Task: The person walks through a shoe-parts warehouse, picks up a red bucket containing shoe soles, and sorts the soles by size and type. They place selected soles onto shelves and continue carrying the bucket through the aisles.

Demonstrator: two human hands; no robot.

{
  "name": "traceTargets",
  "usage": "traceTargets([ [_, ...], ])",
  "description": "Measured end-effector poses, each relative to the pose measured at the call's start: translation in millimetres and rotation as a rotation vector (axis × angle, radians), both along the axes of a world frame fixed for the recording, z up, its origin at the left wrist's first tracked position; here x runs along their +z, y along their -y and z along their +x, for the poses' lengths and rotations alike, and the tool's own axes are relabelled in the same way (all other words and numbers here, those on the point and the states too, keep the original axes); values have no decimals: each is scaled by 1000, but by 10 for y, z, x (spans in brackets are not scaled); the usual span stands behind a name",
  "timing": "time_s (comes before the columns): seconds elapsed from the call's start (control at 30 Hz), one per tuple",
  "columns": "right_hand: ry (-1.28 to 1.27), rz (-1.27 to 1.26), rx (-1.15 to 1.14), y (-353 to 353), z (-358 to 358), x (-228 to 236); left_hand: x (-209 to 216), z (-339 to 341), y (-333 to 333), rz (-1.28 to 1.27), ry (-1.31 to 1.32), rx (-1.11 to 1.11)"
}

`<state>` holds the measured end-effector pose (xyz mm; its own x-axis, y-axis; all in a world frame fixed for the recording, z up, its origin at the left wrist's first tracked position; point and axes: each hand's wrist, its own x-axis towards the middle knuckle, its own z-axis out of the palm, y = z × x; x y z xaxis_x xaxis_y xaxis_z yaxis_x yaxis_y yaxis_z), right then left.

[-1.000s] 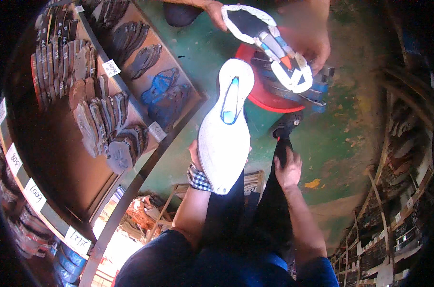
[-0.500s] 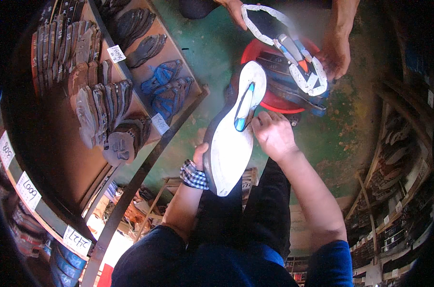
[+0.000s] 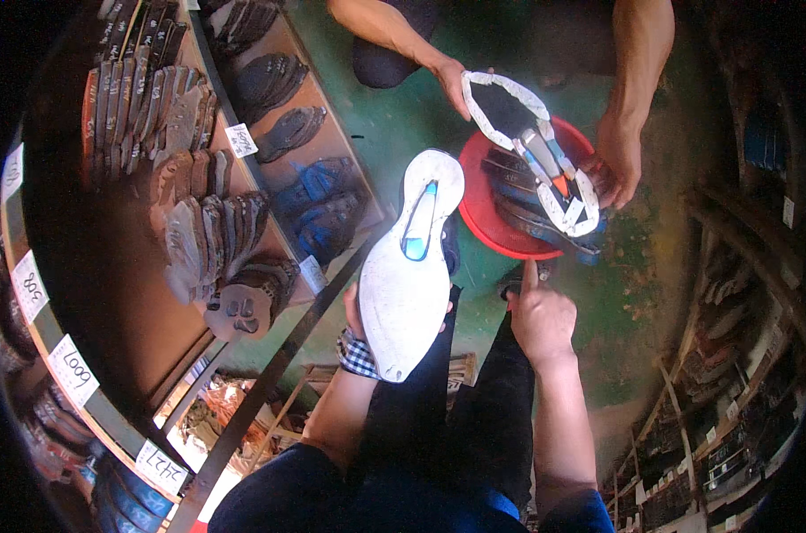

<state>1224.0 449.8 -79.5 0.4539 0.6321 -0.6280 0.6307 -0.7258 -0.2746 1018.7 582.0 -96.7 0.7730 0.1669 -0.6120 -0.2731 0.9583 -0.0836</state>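
My left hand [image 3: 352, 313] is closed round the lower left edge of a white, shoe-sole-shaped plate [image 3: 401, 298]. A long slot in the plate's upper part shows blue and white inside. My right hand [image 3: 545, 322] is off the plate, its index finger stretched forward below the red basin [image 3: 483, 228] and the other fingers curled, with nothing held. Above the basin, another person's two hands [image 3: 623, 164] hold a sole-shaped frame [image 3: 494, 114] with a white rim, a dark middle, and grey, blue and orange pieces. Dark, curved sole-like pieces [image 3: 520, 189] lie in the basin.
On the left, a slanted shelf [image 3: 279, 147] carries rows of dark sole-shaped pieces [image 3: 183, 111] and a blue pair [image 3: 319, 200]. Paper labels hang on a curved shelf edge [image 3: 96, 404]. More loaded racks [image 3: 732, 400] stand at the right. The floor [image 3: 638, 293] is green.
My right hand has left the plate's slot and moved right and nearer, its index finger now extended. The plate has shifted left and turned more upright. The whole view has shifted slightly.
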Motion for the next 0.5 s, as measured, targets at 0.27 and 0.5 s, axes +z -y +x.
traceTargets([
  [0.27,-237,266,168,-800,-56,-57,-15,92,-69,-205,100,188],
  [0.5,-204,282,140,-830,-161,-186,-29,28,-212,-81,30,66],
])
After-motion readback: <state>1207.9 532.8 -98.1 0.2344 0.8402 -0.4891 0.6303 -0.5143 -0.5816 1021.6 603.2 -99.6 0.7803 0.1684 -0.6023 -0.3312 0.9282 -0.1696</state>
